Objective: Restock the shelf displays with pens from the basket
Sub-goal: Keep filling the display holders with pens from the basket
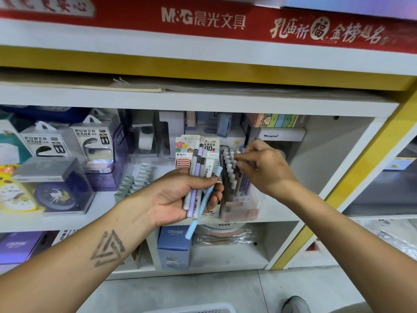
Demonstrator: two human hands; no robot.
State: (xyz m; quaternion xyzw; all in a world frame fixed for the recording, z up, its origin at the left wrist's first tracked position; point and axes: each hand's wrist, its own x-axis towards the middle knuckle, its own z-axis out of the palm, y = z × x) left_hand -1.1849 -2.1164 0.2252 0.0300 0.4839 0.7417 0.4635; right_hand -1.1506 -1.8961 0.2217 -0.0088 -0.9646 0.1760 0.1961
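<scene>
White shelf (203,219) behind; left hand (180,199), palm up, gripped a bunch of pens (196,177); at two o'clock, right hand (261,166) pinched a pen top in the display box (239,199).

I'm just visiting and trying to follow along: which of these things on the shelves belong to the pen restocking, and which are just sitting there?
Part of the job:
- pens held in the left hand
- right hand, fingers at the pen tops
- pen display, where they go
- basket, its rim at the bottom edge

Just sitting there:
- power banks
- boxed clock
- blue CRUHRE box
</scene>
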